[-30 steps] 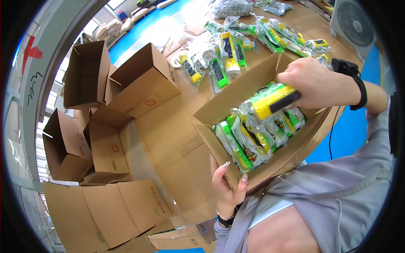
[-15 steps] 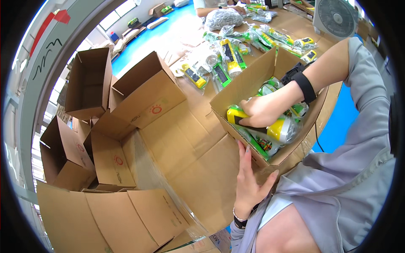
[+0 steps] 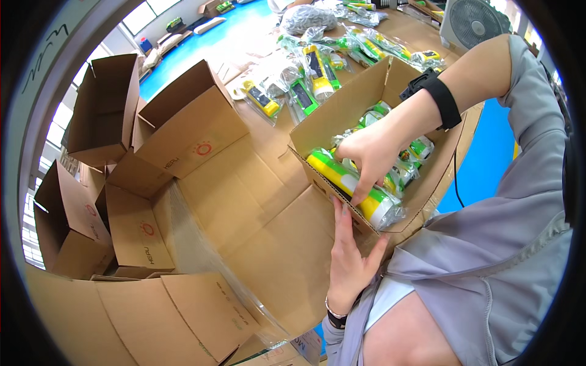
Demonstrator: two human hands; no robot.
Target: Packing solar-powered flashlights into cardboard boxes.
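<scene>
A bagged green and yellow flashlight (image 3: pixel 331 172) with a white head lies along the left wall of an open cardboard box (image 3: pixel 432 215). My right hand (image 3: pixel 375 149) is inside the box, bent over this flashlight, with a finger pressed against its side and the others curled, partly hidden. Beneath and beside it are several bagged green and yellow pieces (image 3: pixel 421 148). My left hand (image 3: pixel 349 256) rests outside with straight fingers, their tips touching the box's left wall and the thumb apart.
Several open empty cartons (image 3: pixel 189 137) stand at the left, with flattened flaps (image 3: pixel 146 311) in front of them. Bagged flashlights (image 3: pixel 317 70) lie heaped beyond the box. A white fan (image 3: pixel 473 23) stands far right, and a black cable (image 3: pixel 456 177) hangs by the table edge.
The flashlight under my right hand has turned, now showing its green side instead of the dark panel, and sits against the box's left wall. My left hand stays at that wall.
</scene>
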